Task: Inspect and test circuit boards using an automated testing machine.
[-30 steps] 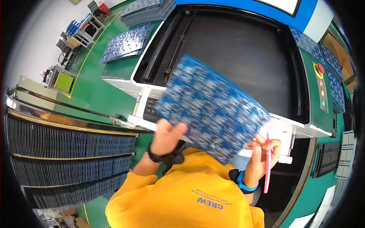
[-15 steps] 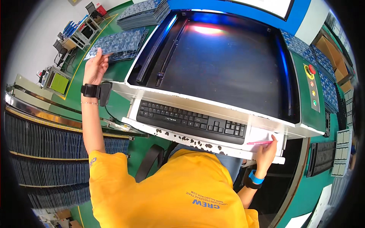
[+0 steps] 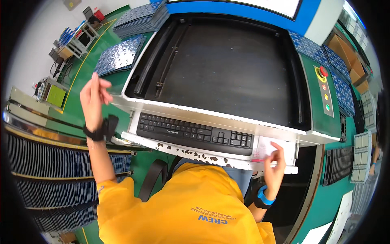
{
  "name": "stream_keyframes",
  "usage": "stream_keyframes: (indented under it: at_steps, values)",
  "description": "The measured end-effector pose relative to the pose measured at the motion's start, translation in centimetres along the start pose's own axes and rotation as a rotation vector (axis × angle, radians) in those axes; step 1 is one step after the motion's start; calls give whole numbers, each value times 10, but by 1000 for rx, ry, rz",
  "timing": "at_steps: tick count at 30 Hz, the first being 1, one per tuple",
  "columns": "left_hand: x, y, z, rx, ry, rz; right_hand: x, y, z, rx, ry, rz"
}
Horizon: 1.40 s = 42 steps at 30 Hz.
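Observation:
My left hand (image 3: pixel 93 99) is raised at the left, its fingers apart and holding nothing. Just beyond its fingertips lies a stack of blue patterned panels (image 3: pixel 118 55), like printed circuit boards, with glare on the top one. My right hand (image 3: pixel 275 168) hovers over the right end of the keyboard shelf, thumb and fingers parted around nothing. A pink pen (image 3: pixel 257 160) lies beside its thumb on a white paper (image 3: pixel 286 149). A black keyboard (image 3: pixel 191 134) sits on the shelf between my hands.
Ahead is a machine with a dark sunken bed (image 3: pixel 227 73). A red emergency button (image 3: pixel 323 71) and coloured buttons are on its right panel. More panels are piled at the far left (image 3: pixel 140 18) and on the right (image 3: pixel 343 91). A rack of upright boards (image 3: pixel 61 162) stands left.
My left hand has let go of the panel, which now lies on the stack. My right hand has released the pen. The blue and red lights in the machine bed have gone out.

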State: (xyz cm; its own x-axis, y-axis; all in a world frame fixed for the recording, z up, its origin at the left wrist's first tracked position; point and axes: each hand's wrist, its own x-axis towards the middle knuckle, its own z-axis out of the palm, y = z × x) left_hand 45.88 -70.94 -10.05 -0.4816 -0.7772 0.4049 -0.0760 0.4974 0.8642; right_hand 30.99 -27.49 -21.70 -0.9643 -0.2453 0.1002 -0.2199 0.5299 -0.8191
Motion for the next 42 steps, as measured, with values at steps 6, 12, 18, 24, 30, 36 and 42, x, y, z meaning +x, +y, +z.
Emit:
stream_keyframes:
  at_steps: [6, 12, 18, 24, 30, 36, 42]
  values:
    - [-95, 48, 89, -790, -226, 133, -8, -80, 65, 391, -590, -511]
    - [-111, 60, 143, -1054, -224, 24, -22, -96, 101, 606, -689, -439]
    - [-103, 48, 158, -833, 33, 196, -31, -95, 99, 489, -743, -248]
    - [-80, 48, 162, -139, 223, 842, -37, -91, 115, 410, -678, -315]
    - [-81, 58, 166, -448, 79, 713, -34, -86, 124, 596, -772, -304]
    - [-73, 60, 171, -1307, -466, 240, -37, -84, 126, 553, -832, -276]
    - [-74, 52, 180, -1396, -548, 53, -45, -87, 117, 377, -876, -321]
